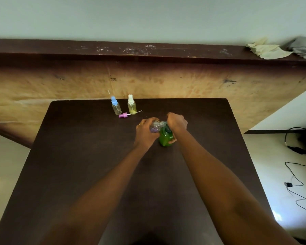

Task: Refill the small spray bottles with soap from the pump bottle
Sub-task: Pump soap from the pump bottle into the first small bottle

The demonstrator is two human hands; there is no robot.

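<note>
A green pump bottle (164,137) stands near the middle of the dark table (78,156). My right hand (177,122) lies over its pump head, thumb against the bottle's side. My left hand (146,131) holds a small clear uncapped bottle (155,126) with purple liquid, tilted against the pump's spout. Its purple spray cap (124,115) lies on the table further back. Behind it stand two capped spray bottles: one with a blue cap (115,106), one with a white cap (131,105) and yellowish liquid.
A brown ledge (113,50) runs along the wall behind the table, with crumpled cloths (272,50) at its right end. Black cables (297,174) lie on the floor to the right of the table.
</note>
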